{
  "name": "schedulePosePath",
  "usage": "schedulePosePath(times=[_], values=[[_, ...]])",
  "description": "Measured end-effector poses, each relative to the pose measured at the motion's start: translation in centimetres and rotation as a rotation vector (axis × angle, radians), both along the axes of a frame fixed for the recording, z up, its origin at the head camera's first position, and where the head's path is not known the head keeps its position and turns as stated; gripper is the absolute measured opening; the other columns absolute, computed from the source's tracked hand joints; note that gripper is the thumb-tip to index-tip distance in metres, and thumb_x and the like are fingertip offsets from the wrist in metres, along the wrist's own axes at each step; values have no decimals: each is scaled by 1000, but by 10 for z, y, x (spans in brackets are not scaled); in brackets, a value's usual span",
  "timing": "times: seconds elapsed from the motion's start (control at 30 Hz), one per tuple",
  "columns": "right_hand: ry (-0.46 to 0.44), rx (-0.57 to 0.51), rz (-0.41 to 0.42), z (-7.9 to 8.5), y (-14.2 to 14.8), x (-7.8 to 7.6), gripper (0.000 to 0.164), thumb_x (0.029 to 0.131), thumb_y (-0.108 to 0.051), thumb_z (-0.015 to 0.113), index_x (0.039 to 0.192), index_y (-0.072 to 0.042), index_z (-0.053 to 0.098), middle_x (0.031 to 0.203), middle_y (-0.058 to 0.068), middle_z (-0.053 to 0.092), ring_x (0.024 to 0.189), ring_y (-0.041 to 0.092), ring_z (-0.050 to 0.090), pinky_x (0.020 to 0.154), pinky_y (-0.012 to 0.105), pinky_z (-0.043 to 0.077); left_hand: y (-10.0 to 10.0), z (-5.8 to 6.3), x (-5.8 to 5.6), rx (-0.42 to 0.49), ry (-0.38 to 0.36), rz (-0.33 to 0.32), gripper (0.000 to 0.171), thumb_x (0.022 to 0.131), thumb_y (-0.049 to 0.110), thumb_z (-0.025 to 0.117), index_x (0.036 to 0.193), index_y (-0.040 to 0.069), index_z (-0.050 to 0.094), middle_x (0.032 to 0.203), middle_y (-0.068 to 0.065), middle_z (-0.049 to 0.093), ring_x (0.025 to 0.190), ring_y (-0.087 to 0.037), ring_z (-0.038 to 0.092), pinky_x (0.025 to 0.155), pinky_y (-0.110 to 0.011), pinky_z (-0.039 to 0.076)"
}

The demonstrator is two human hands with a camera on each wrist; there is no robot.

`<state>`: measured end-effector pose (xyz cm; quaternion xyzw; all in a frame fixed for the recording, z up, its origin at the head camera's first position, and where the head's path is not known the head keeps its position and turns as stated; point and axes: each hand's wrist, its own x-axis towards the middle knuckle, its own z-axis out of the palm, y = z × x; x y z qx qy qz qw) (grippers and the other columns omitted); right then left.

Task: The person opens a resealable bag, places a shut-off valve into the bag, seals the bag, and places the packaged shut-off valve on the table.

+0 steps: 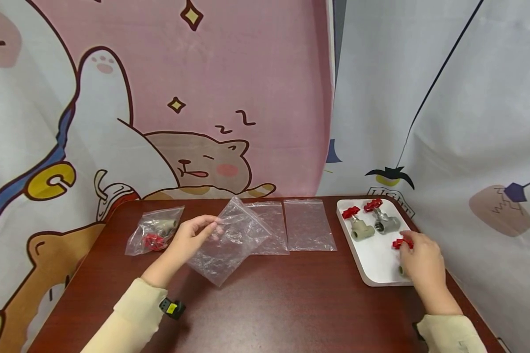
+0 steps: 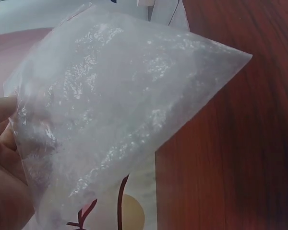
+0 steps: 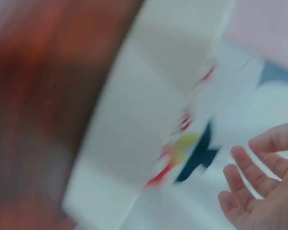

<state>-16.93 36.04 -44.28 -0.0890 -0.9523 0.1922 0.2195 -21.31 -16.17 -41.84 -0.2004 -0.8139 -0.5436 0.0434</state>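
Observation:
My left hand (image 1: 187, 245) pinches a clear zip-lock bag (image 1: 236, 240) by its edge, and the bag hangs tilted above the table. In the left wrist view the same bag (image 2: 105, 100) looks flat and has nothing inside. Over the right side of a white tray (image 1: 375, 264) is my right hand (image 1: 426, 260), partly covering a valve with a red handwheel (image 1: 398, 243). In the right wrist view the right hand (image 3: 264, 179) has loosely bent, spread fingers with nothing between them.
Two more valves, one beige (image 1: 361, 229) and one grey (image 1: 386, 224), lie at the tray's far end. Flat clear bags (image 1: 309, 225) lie along the table's back. A bagged valve (image 1: 154, 241) rests at the left. Printed cloth (image 1: 256, 63) hangs behind the table.

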Motion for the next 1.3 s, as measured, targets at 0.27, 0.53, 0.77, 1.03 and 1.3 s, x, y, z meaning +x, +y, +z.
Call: schedulePosePath(times=[0.27,0.53,0.77,1.03,1.3], values=[[170,1,329,10,-78,-5,21,82,-1,62,102,-2,66,99,18,66,92,35,58,80,52,44,8,1,3,-11,22,-16,17,96,14,56,107,5,65,89,-11,72,73,-15,66,67,-27,54],[181,-45,532,13,-136,-9,23,80,-1,68,104,-4,67,100,10,67,94,28,59,82,46,46,23,21,19,-33,12,-64,17,95,5,53,107,-2,64,89,-18,71,75,-33,66,71,-37,55],[71,-190,676,12,-177,-9,24,89,-11,65,113,-7,65,107,4,67,99,21,60,83,40,51,28,6,14,-58,58,-104,17,94,3,55,107,0,65,87,-15,71,73,-28,67,70,-36,56],[-14,-367,730,9,-204,-15,25,96,-12,55,119,-6,62,111,5,66,99,19,62,80,36,54,29,-5,11,-48,103,-131,17,94,10,57,107,6,67,86,-7,72,70,-13,66,67,-28,55],[-11,-413,727,3,-214,-19,20,94,-13,58,110,-5,68,108,7,69,100,21,64,85,38,52,31,-4,13,-66,70,-134,18,94,14,57,108,7,67,90,-7,73,73,-16,68,71,-29,56]])
